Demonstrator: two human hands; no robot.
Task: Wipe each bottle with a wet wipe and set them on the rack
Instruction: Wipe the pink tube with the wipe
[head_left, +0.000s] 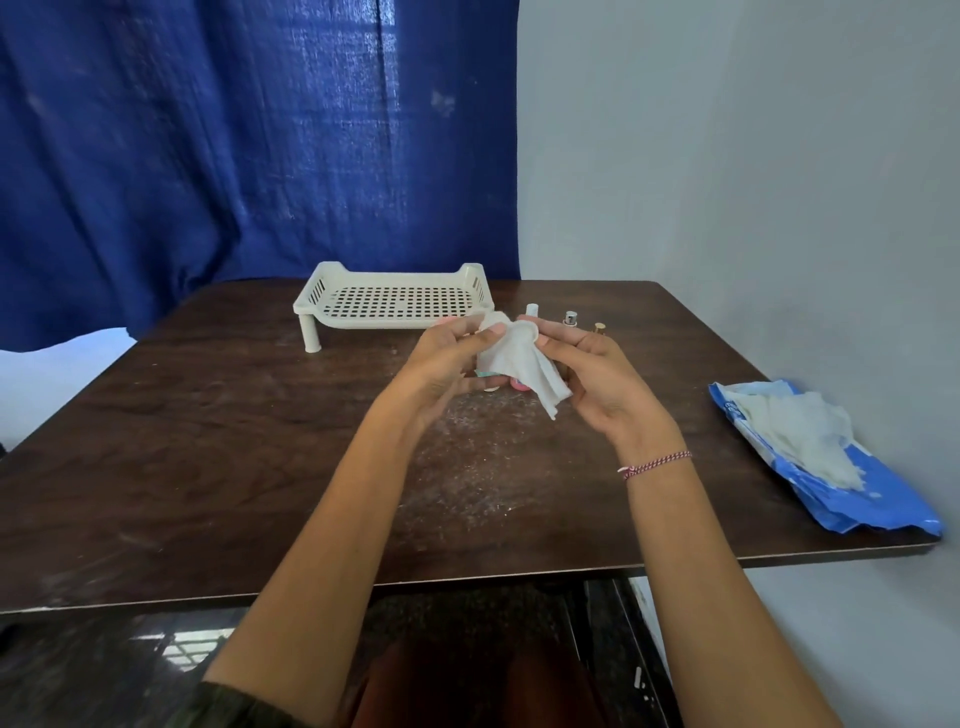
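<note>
The left hand (452, 358) and the right hand (597, 379) are raised close together above the bench (208, 467), both on one wet wipe (519, 364). The left thumb presses the wipe against curled fingers, and the right fingertips meet its upper edge in what looks like a pinch, while its loose corner hangs down past the right palm. This looks like the start of the wiping step, with the sheet being spread or folded and no bottle clearly in either hand. I cannot tell whether the wipe is draped over something small. The next move probably calls for one hand to let go, pick up a bottle and bring it into the wipe. Just beyond the fingers stand a white-topped bottle (532, 310), a silver-capped bottle (570, 318) and a gold-capped bottle (599, 327), with only their tops showing above the hands. Below the wipe, pink and teal scraps (519, 385) peek out, too covered to say whether they are caps, bottles or labels. The cream rack (395, 299) sits at the far edge of the bench, left of the bottles, with nothing standing on it. An opened blue pack of wipes (831, 488) lies well apart on the right edge, and its print is too small to read.
</note>
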